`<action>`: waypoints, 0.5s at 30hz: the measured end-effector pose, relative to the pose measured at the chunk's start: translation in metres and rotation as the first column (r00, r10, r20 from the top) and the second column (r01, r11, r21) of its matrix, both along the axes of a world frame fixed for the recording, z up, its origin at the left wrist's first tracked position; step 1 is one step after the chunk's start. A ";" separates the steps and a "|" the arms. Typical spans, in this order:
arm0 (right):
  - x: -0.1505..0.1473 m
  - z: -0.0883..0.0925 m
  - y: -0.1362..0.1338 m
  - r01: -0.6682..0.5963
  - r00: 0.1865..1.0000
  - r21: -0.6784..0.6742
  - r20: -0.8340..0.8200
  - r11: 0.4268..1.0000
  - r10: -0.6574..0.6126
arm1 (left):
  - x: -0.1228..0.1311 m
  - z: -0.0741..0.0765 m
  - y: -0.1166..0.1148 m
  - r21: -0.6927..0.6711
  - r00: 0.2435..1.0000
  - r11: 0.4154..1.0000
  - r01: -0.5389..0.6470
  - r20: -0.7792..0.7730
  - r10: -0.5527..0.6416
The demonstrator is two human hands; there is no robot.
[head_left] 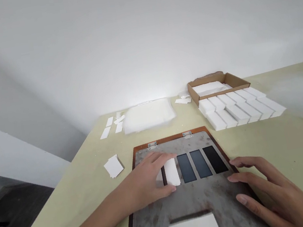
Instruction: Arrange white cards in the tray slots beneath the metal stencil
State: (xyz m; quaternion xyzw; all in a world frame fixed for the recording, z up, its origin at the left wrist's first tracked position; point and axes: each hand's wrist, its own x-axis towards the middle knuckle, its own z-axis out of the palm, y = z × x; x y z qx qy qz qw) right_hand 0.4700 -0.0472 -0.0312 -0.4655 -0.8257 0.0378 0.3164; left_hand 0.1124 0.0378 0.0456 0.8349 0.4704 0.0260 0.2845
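If the left hand presses unevenly, I think the white stack could tilt and catch on the edge of its slot, or its sheets could slide out of line. A careless push by the right hand might also shift the stained metal plate. The white stack is at a slot in this plate, just left of the dark slots. The left hand is curved and partly closed: it grasps the stack by its two ends, the forefinger at the far end and the thumb at the near one. The right hand is released, with fingers spread, and its tips are at the plate's right edge; whether they press there, I cannot tell.
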 end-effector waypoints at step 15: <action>-0.005 0.002 0.001 -0.013 0.999 -0.019 -0.034 1.000 0.012 | 0.046 0.004 0.005 -0.026 1.000 0.999 0.026 0.016 -0.026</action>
